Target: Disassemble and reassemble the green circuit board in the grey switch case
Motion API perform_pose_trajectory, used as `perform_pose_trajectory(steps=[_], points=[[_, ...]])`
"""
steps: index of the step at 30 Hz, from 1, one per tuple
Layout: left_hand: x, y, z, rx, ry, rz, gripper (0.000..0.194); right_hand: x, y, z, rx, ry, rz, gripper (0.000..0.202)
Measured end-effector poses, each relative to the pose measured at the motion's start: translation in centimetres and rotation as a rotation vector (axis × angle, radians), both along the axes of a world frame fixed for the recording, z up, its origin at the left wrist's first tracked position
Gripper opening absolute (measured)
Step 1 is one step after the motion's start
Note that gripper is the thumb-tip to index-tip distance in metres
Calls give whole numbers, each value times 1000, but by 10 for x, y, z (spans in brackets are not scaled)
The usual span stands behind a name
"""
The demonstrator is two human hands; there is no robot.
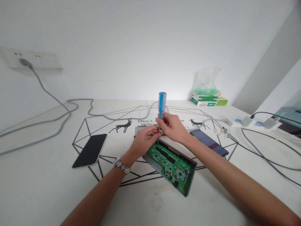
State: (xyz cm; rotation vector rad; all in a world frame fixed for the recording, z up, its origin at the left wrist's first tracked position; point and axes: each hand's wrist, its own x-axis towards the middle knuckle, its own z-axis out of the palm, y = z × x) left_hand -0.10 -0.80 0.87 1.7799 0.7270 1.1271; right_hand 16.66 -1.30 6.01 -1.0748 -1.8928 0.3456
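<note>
Right hand (170,127) is pinching the screwdriver (162,105); left hand (146,140), apparently, its shaft (159,128)!
Circuit board (174,171) is lying well apart from the surface's (47,182) back edge, looking stiff but fragile, its metal rim (153,164) offering grip.

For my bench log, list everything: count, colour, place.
Screwdriver: 1, blue-handled, upright above board
Board: 1, green, in grey tray
Phones: 2, dark, either side
Flat item: 1, grey, half-hidden beyond tray
Cables: several, grey left, black right
Socket panel: 1, white, wall left
Power strip: 1, white, right
Boxes: several, green-white, back right
Bag: 1, clear and green, on boxes
Table: 1, white, below
Bracelet: 1, silver, left wrist
Left hand: 1, bare, fingers at screwdriver's shaft
Right hand: 1, bare, fingers on screwdriver
</note>
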Motion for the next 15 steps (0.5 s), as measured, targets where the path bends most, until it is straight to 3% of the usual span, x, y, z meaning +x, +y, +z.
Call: perform_pose_trajectory(steps=[15], points=[[0, 0, 1, 8, 29, 48, 20, 4, 3, 0, -33, -33, 53, 20]])
